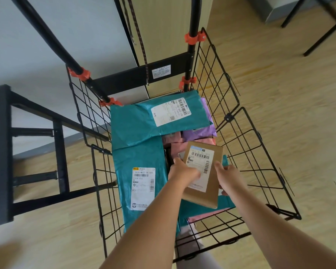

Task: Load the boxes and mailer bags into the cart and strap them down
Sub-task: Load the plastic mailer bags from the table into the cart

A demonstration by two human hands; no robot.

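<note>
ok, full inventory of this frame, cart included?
black wire cart: one, black, centre, on the floor
teal plastic mailer bags: two plain, teal, cart's left and back
purple plastic mailer bag: one, purple, back right
pink plastic mailer bags: count unclear, pink, beneath the box
brown cardboard box: one, brown, white label, held over cart's right side
orange plastic clips: four, orange, cart uprights
patterned elastic cord: two strands, dark, hanging at cart's back
black metal frame: one, black, left
left hand: grips box's left edge
right hand: grips box's right edge
</note>
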